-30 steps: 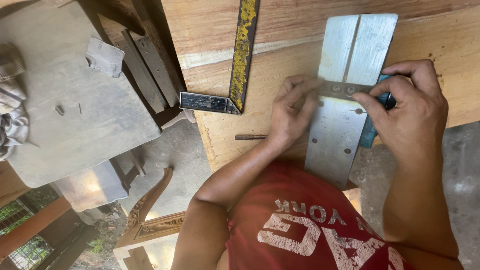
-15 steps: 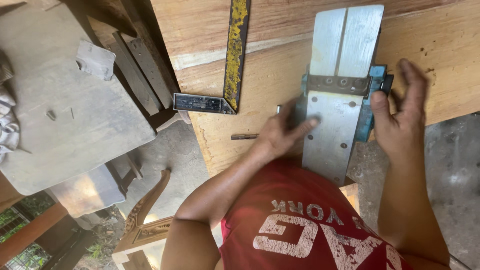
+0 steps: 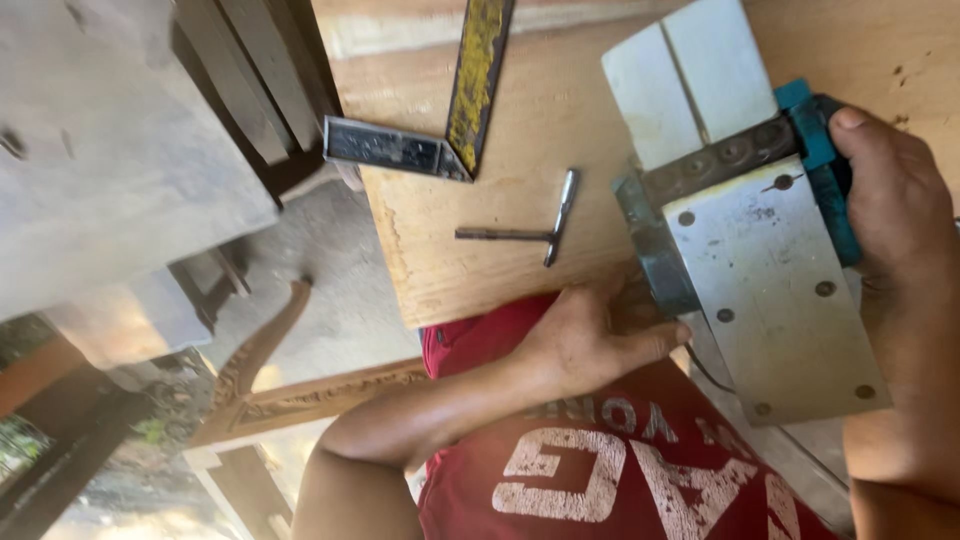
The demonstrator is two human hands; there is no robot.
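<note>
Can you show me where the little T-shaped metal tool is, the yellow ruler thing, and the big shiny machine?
T-shaped wrench [image 3: 548, 233]: head view, where its two bars meet.
Yellow square [image 3: 480, 70]: head view, middle of the long yellow blade.
Electric planer [image 3: 770, 290]: head view, bare metal sole plate, turned upward.

The person wears a red sleeveless shirt [image 3: 640, 470] with large, worn white block lettering across the chest. Both arms are bare from the shoulder down. The left hand [image 3: 590, 340] and right hand [image 3: 895, 200] are bare too, without gloves, rings or a watch.
</note>
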